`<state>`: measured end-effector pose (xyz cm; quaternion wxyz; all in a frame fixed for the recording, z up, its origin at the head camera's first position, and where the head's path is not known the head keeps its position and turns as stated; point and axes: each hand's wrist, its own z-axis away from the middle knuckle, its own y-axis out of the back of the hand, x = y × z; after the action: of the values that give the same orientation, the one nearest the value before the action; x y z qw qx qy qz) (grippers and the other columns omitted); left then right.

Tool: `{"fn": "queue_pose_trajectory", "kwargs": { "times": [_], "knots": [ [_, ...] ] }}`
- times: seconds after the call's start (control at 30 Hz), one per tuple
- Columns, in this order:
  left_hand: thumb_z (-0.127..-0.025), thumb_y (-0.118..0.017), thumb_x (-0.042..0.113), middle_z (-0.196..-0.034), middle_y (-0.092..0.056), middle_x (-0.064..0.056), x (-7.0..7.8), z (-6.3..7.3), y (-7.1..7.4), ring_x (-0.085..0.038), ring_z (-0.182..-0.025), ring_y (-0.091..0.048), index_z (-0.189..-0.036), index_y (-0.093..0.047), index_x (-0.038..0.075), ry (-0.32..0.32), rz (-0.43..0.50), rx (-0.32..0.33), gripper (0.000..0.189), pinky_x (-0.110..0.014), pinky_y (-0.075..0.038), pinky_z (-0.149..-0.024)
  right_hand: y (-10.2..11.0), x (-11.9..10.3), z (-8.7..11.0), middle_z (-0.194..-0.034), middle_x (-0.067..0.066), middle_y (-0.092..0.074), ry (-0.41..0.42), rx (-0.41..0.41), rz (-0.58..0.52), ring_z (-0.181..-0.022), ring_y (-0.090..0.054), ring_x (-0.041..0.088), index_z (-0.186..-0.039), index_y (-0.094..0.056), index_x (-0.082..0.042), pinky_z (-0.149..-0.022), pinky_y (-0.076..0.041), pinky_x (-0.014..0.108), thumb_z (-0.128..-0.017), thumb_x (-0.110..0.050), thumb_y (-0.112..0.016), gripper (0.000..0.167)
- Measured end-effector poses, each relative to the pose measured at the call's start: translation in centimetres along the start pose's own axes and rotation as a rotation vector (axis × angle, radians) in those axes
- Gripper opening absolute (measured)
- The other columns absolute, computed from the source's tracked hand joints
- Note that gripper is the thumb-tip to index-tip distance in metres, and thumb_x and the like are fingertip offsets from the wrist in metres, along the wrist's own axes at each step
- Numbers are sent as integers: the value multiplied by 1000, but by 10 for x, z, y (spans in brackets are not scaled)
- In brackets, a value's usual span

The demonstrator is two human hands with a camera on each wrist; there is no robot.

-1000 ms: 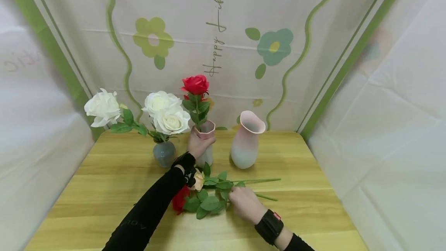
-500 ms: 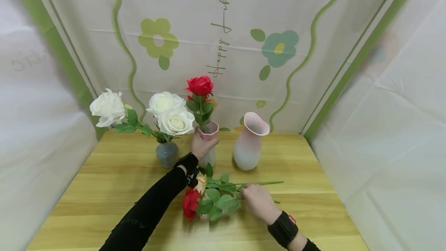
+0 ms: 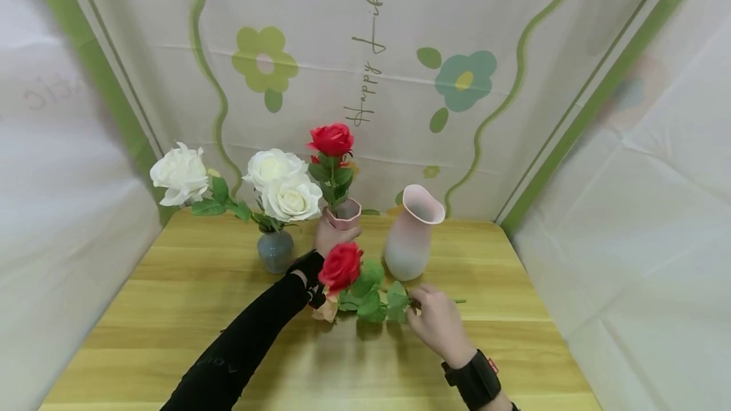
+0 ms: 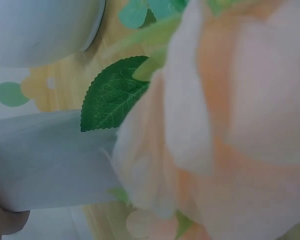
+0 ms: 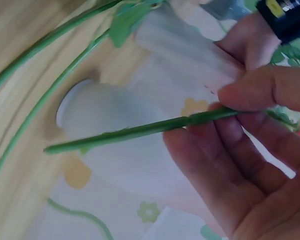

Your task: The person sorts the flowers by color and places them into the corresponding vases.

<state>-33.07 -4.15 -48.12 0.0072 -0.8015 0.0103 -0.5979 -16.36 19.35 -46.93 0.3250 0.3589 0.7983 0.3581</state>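
Note:
My left hand [image 3: 332, 233] grips the narrow pink-and-white vase [image 3: 345, 222] near its top. A red rose [image 3: 332, 139] stands in that vase, with more red petals behind it. My right hand [image 3: 438, 323] pinches the stem of another red rose [image 3: 341, 267], held above the table with its bloom to the left. In the right wrist view, its green stem [image 5: 125, 133] lies between thumb and fingers, the cut end projecting. Below it on the table is a peach rose [image 3: 326, 311], partly hidden. Its petals [image 4: 190, 130] fill much of the left wrist view.
A wide-mouthed pink-and-white vase [image 3: 408, 249] stands upright right of the gripped one. To the left, a small grey-blue vase [image 3: 275, 252] bears several white roses [image 3: 292, 196], one leaning far left. The wooden table [image 3: 171, 309] meets a printed cloth [image 3: 388, 144] at the back.
My right hand has moved right and raised the red rose off the table, its bloom swinging up in front of the left wrist. The left hand keeps gripping the vase.

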Motion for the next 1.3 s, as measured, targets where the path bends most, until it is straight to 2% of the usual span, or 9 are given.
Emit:
{"fn": "queue_pose_trajectory", "kwargs": {
  "times": [0.17, 0.37, 0.5, 0.6, 0.73, 0.97, 1.07, 1.17, 1.3],
  "knots": [
    [-86, -60, -9, -121, -51, -31, -4, 2, 1, -42, -111, -52, -141, -31, -13, 14, 125, -4, 62, -39, -47, -91, 1, -5, -5, -77, -3, -62, -11, 91, -125, -64, -56, 5, -78, -68, -10, -55, -50, 20, -70, 11, -68, 23],
    [-89, -67, 1, -89, -55, -13, 5, 3, 4, -21, -83, -55, -140, -32, -12, -24, -18, -19, 63, -29, -43, -79, -1, -18, -12, -83, 0, -63, -6, 174, -270, -71, -61, 8, -87, -69, -10, -58, -55, 21, -74, 14, -70, 28],
    [-86, -73, 1, -114, -55, -24, 16, 7, 3, -29, -98, -58, -144, -32, -5, -13, 9, -51, 72, -37, -45, -90, -2, -29, -15, -83, 0, -63, -37, 199, -340, -73, -62, 10, -87, -68, -10, -61, -55, 20, -79, 11, -72, 23],
    [-82, -76, 0, -134, -47, -27, 12, 5, 2, -38, -114, -54, -148, -30, -1, -15, 11, -52, 81, -47, -44, -97, -3, -35, -18, -84, 0, -63, -72, 216, -417, -75, -64, 12, -88, -67, -9, -61, -56, 20, -82, 10, -72, 21],
    [-79, -79, 5, -128, -52, -20, -1, 0, -1, -33, -114, -53, -145, -35, 2, -9, -81, -11, 80, -45, -45, -94, -4, -41, -24, -85, 1, -64, -122, 230, -496, -77, -67, 16, -86, -65, -10, -61, -56, 20, -84, 9, -73, 20],
    [-78, -80, 6, -125, -53, -20, -1, 1, 0, -33, -111, -55, -143, -36, 0, 3, -104, 3, 79, -44, -47, -92, -2, -46, -35, -86, 5, -68, -212, 256, -555, -77, -68, 18, -91, -71, -6, -62, -58, 25, -89, 0, -71, 7],
    [-78, -80, 6, -125, -53, -20, 0, 1, 0, -33, -112, -55, -143, -35, -1, -4, -109, 4, 80, -44, -47, -92, 2, -50, -42, -86, 6, -69, -201, 319, -542, -76, -68, 17, -93, -73, -5, -59, -58, 24, -90, -1, -71, 5],
    [-78, -80, 5, -126, -52, -21, 0, 1, 0, -33, -112, -54, -144, -34, -1, -11, -104, 5, 81, -44, -46, -92, 9, -53, -53, -84, 13, -70, -189, 364, -537, -73, -69, 24, -90, -72, 1, -57, -58, 29, -89, 5, -70, 5],
    [-77, -80, 4, -125, -53, -21, 0, 0, -1, -33, -111, -54, -143, -35, -1, -9, -99, 21, 80, -45, -47, -91, 9, -47, -65, -86, 18, -68, -109, 449, -601, -74, -69, 30, -92, -70, 3, -57, -59, 32, -91, 1, -68, 3]
  ]
}}
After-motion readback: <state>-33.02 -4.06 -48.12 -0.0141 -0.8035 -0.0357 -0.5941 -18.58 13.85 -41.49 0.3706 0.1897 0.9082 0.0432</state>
